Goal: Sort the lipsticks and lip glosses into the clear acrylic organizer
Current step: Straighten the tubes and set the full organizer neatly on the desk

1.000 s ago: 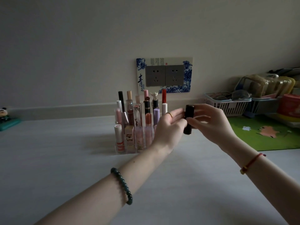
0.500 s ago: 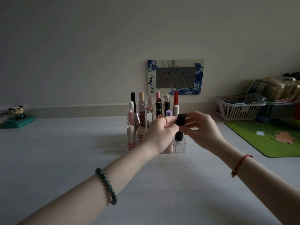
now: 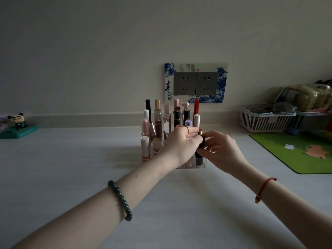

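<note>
L grip (image 3: 179, 143), R grip (image 3: 221, 151) pinch black cylindrical lipstick (image 3: 200, 150).

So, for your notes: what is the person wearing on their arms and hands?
Both forearms are bare, no sleeves. Left wrist: a dark green bead bracelet. Left hand: a gold ring. Right wrist: a red string with a small gold charm.

Only one thing we can read for sure: a big brush-style 青 on the left strip of the blue-and-white socket surround (image 3: 168, 83). The smaller characters under it might be 花瓷, kinda fuzzy. The top fine print's unreadable.
</note>
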A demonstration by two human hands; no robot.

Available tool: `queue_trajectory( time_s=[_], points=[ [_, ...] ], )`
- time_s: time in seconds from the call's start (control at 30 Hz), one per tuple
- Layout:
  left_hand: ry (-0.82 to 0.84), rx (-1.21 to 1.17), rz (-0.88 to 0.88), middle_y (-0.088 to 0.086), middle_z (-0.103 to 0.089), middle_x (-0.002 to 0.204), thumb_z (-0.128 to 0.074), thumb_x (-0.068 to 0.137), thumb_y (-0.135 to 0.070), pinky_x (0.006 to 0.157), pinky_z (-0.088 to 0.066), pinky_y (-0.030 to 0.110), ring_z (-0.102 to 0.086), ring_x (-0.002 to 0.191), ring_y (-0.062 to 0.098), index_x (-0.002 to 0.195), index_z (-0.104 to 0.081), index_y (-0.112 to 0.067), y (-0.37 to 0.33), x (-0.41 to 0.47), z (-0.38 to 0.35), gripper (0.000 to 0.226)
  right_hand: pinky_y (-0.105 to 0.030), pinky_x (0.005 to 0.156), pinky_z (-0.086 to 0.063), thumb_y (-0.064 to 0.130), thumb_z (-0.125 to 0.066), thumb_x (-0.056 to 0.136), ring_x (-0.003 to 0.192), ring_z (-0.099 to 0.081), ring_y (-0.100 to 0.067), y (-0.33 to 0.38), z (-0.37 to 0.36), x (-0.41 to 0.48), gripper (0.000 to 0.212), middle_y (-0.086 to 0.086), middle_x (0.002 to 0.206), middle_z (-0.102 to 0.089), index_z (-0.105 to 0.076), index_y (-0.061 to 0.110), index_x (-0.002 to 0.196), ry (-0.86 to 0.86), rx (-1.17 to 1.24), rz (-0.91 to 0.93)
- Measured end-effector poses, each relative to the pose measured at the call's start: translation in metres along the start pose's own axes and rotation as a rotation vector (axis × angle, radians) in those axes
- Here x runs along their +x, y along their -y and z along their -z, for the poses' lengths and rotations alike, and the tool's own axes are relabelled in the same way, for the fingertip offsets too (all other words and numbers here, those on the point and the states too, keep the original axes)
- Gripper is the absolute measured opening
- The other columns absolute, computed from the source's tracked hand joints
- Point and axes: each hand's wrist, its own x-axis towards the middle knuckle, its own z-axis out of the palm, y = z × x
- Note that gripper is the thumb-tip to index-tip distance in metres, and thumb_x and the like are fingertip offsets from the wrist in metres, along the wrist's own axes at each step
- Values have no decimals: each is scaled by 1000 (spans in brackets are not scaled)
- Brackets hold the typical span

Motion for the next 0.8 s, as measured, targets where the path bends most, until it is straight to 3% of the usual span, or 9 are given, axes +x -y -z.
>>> queue_trajectory(
  time_s=[0.13,0.3,0.37,0.53,0.7,0.8],
  points=[
    [-6,18,1,6,-54,131,-49,88,-12,77,-32,-1,-50,118,11,127,-49,-8,0,2,1,39,-21,63,-54,11,-72,70,67,-63,-11,0,-1,0,28,4,76,-66,-60,21,93,16,-28,5],
    [-7,-46,-21,7,-54,131,-48,90,-11,102,-36,21,-50,118,11,127,-48,-7,-4,0,5,37,-20,63,-51,12,-72,69,68,-62,-11,0,0,-1,28,3,76,-66,-58,24,90,11,-36,3],
    [-19,-74,-66,6,-55,129,-48,90,-13,104,-39,32,-52,117,13,125,-50,-8,-8,-2,12,35,-19,63,-51,12,-72,69,68,-62,-11,0,1,-1,28,4,77,-66,-59,22,92,16,-36,4],
    [-95,-188,-216,3,-62,115,-45,91,-9,89,-49,18,-60,104,8,117,-55,-7,-14,-7,45,27,-22,64,-53,17,-73,69,68,-63,-9,6,13,2,32,5,78,-65,-59,20,98,-19,-12,24],
    [-322,-241,-305,-2,-68,98,-49,89,-5,83,-52,21,-66,93,11,98,-62,-16,-1,-6,92,20,-6,63,-50,18,-69,72,70,-62,-2,20,27,13,28,10,77,-63,-60,19,99,-88,30,78],
    [-417,-166,-309,-7,-68,93,-53,87,-5,81,-50,16,-65,88,2,94,-63,-23,15,-3,111,21,-13,65,-53,19,-68,73,71,-63,-4,34,29,21,24,10,78,-64,-62,21,96,-84,22,128]
  ],
)
